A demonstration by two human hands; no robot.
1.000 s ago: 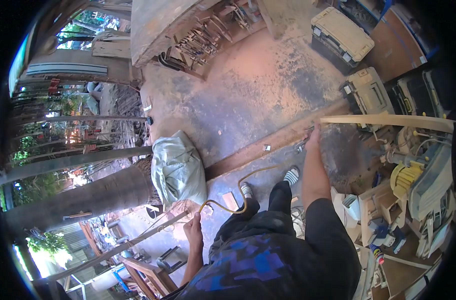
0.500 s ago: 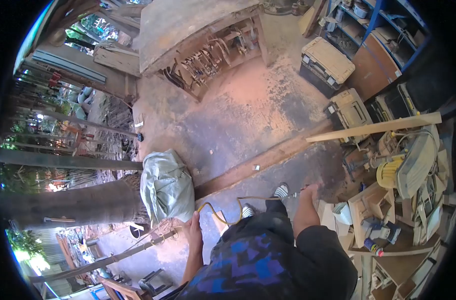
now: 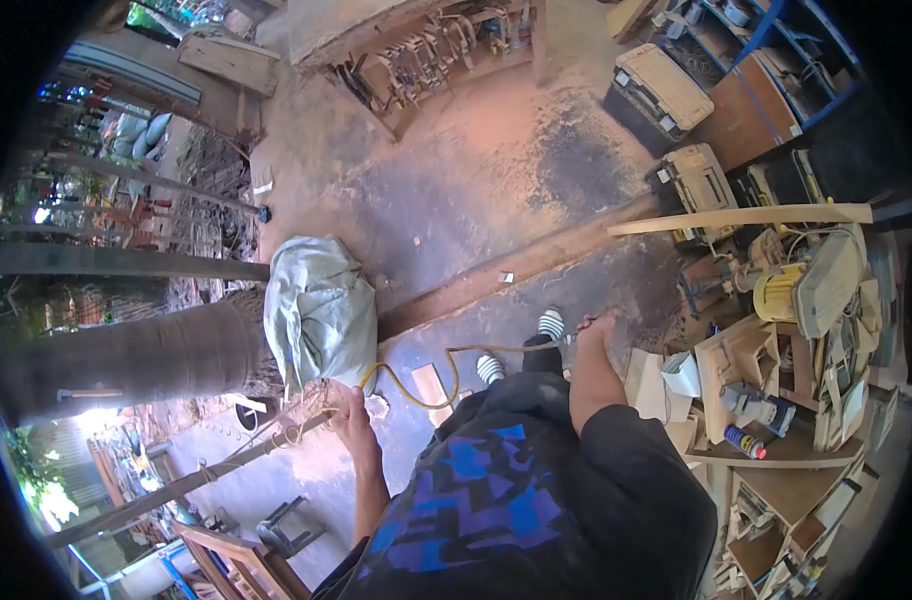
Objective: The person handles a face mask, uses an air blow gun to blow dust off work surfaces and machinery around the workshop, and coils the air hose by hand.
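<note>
A thin yellow hose (image 3: 412,401) droops in a loop in front of my body. My left hand (image 3: 354,424) is closed around it at the left, near a wooden rail with more hose or cord wound on it. My right hand (image 3: 598,327), held out to the right, has its fingers curled at the hose's other end. A small metallic fitting (image 3: 568,339) shows beside those fingers; its exact kind is too small to make out. Behind the hose, a short wooden board (image 3: 435,388) lies on the floor near my striped footwear.
A pale sack-like cover (image 3: 321,315) stands by a post at left. A floor channel (image 3: 506,268) crosses ahead. On the right are tool cases (image 3: 664,90), a long plank (image 3: 741,219), a yellow-bodied machine (image 3: 776,294) and wood scraps. Clamps (image 3: 431,58) hang under a bench.
The view has shifted, so the bench and floor sit higher in it. Both hands appear higher and farther left, still holding the hose, which sags between them.
</note>
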